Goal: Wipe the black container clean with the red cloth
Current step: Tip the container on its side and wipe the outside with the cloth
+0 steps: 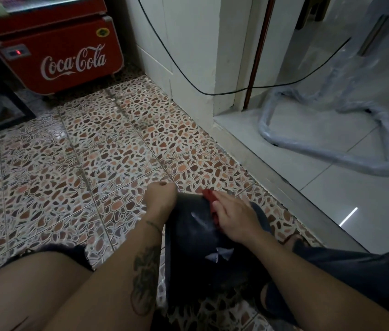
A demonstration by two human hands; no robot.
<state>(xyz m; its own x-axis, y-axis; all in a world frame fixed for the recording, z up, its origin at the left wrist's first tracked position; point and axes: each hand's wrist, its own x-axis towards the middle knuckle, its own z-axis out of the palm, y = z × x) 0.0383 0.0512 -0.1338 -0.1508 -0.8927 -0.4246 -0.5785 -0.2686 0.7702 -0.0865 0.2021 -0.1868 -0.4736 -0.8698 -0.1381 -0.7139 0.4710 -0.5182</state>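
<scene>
Head view: red cloth [210, 201] against black container [195, 230].

Black container [195, 232] is lying tilted on its side, low in frame, above the pebble-pattern floor tiles. Dark, smooth body w/ pale smears catching light on its upper side & a torn whitish label patch lower down. Red cloth [210, 201] is sitting bunched at container's upper edge, pressed against the black wall; only a small crumpled strip is showing, rest hidden.
</scene>
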